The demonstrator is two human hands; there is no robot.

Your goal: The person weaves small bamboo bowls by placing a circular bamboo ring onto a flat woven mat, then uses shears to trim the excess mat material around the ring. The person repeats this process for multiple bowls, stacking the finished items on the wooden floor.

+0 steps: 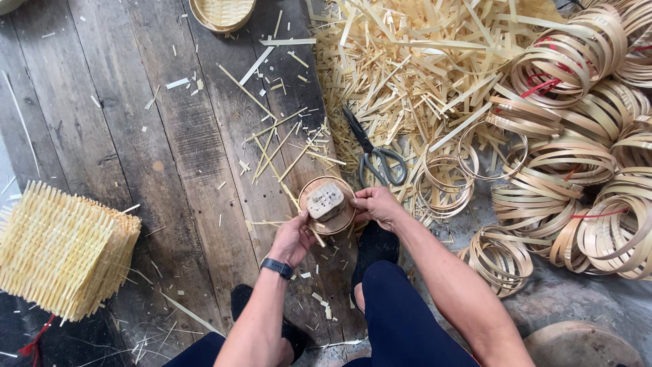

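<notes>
Dark-trousered knees (401, 319) sit lowest in view. Left hand (293, 238) and right hand (377, 206) curl their fingers around a small round bamboo hoop (327, 204) capped by a pale wooden block (325, 200), above the plank floor (136, 136). Grey-handled scissors (373, 155) lie just beyond.

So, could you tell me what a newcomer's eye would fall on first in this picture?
Probably the big heap of pale cut bamboo strips at the top, with coiled bamboo strip rings piled to its right. At centre, the left hand and right hand hold a small round bamboo hoop with a wooden block inside, grey-handled scissors just above it on the dark plank floor.
</notes>
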